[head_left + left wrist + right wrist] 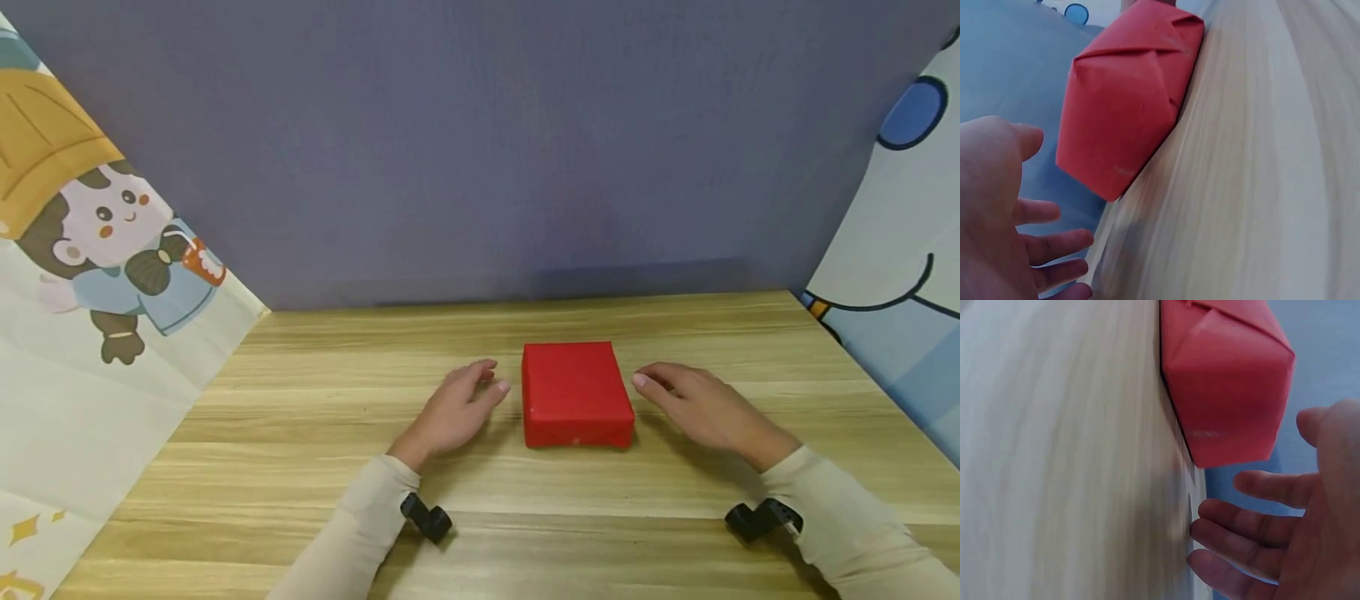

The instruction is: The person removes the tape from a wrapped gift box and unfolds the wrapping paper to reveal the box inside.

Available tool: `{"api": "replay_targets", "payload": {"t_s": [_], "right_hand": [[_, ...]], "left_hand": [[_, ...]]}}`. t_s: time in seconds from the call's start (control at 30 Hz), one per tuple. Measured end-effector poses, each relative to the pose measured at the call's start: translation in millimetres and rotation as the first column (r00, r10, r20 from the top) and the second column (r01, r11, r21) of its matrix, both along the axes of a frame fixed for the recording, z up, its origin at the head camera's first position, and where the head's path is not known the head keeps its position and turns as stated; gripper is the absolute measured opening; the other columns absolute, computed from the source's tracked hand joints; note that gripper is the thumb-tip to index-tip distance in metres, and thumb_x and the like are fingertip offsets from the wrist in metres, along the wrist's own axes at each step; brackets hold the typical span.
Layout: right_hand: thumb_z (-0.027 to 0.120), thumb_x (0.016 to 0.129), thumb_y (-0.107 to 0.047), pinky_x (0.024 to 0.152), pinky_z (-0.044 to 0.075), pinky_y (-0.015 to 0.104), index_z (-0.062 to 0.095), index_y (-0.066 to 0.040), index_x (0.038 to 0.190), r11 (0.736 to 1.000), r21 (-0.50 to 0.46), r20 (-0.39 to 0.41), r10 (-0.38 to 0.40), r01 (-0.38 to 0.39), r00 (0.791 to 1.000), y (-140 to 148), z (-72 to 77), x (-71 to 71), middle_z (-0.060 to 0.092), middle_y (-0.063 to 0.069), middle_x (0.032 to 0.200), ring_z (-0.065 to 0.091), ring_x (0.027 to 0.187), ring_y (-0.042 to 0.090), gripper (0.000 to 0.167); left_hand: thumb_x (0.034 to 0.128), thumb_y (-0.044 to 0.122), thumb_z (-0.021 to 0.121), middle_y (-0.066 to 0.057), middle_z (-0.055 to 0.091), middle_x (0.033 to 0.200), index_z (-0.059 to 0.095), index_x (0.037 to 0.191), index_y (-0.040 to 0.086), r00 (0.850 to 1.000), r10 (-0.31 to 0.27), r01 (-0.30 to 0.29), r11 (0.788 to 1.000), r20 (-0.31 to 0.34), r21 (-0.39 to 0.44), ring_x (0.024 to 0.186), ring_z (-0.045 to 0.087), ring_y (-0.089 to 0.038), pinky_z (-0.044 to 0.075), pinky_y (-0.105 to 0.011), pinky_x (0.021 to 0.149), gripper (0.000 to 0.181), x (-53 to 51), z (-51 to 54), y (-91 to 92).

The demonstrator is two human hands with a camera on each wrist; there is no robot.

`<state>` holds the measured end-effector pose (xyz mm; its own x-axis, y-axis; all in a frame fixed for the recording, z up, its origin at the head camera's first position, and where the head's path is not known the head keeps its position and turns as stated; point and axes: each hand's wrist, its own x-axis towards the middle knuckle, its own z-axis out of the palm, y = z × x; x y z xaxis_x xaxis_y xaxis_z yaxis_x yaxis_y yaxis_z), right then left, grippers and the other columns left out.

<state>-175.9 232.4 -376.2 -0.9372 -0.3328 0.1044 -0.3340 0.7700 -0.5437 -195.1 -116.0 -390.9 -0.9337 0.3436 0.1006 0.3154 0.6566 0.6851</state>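
A box wrapped in red paper point(576, 383) lies flat on the wooden table, and its folded paper ends show in both wrist views. To its left is my left hand point(455, 410), apart from the box, with relaxed fingers and nothing held. My right hand point(701, 407) is on the other side, close to the box's right face but not touching it. In the left wrist view, the left hand's fingers point(1060, 247) are spread beside the red box point(1116, 119). The right wrist view shows loosely bent fingers point(1247, 534) near the box's end point(1229, 394).
The wood-grain table point(300, 433) spreads around the box. A grey-blue panel point(480, 150) rises along its back edge. Cartoon-printed sheets stand at the left point(97, 358) and right point(892, 250). Each sleeved wrist carries a small black camera point(426, 518).
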Motion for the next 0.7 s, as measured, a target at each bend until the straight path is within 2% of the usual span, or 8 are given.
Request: {"api": "replay_targets", "payload": {"t_s": [0.17, 0.5, 0.7], "right_hand": [[0.044, 0.107, -0.043, 0.094, 0.048, 0.058, 0.064, -0.002, 0.130, 0.999, -0.041, 0.010, -0.002, 0.003, 1.000, -8, -0.8, 1.1, 0.066, 0.014, 0.124, 0.061, 0.115, 0.035, 0.050], [0.044, 0.107, -0.044, 0.098, 0.046, 0.057, 0.066, -0.003, 0.128, 0.994, -0.085, 0.006, -0.067, 0.067, 0.998, -17, -5.8, 2.0, 0.066, 0.016, 0.124, 0.060, 0.117, 0.037, 0.052], [0.043, 0.106, -0.047, 0.101, 0.043, 0.058, 0.062, 0.000, 0.132, 0.989, -0.115, 0.028, -0.090, 0.092, 0.996, -24, -7.0, 1.3, 0.064, 0.018, 0.128, 0.058, 0.121, 0.039, 0.057]], "left_hand": [[0.1033, 0.050, 0.047, -0.011, 0.059, 0.136, 0.048, 0.148, 0.008, 0.999, -0.009, 0.007, 0.999, 0.031, 0.037, 0.131, 0.049, -0.029, 0.039, -0.047, 0.108, 0.061, 1.6, 0.0, 10.5], [0.1009, 0.060, 0.043, -0.004, 0.062, 0.131, 0.049, 0.147, 0.009, 0.996, 0.049, -0.055, 0.996, 0.081, 0.074, 0.124, 0.054, -0.023, 0.042, -0.043, 0.105, 0.069, -3.2, -0.4, 30.6], [0.1019, 0.054, 0.046, -0.008, 0.058, 0.137, 0.047, 0.148, 0.007, 0.995, 0.067, -0.075, 0.992, 0.081, 0.105, 0.130, 0.050, -0.026, 0.038, -0.044, 0.110, 0.067, -3.2, -0.6, 36.3]]}}
